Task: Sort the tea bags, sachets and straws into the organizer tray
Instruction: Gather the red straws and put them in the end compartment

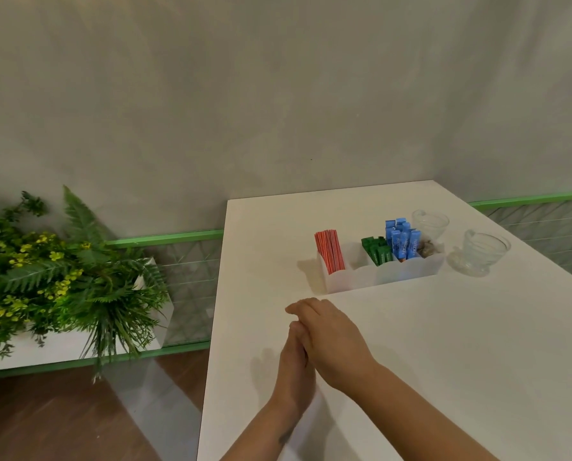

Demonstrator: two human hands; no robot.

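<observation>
A white worktop carries a translucent organizer tray toward its far right corner. In its compartments, from left to right, stand red straws, green sachets, blue sachets and brownish tea bags. Two clear glass cups sit just beside the tray's right end. Near the left edge, the left hand and right hand press together, each grip relaxed with straight fingers, holding nothing. A planter of greenery stands off the worktop's left.
</observation>
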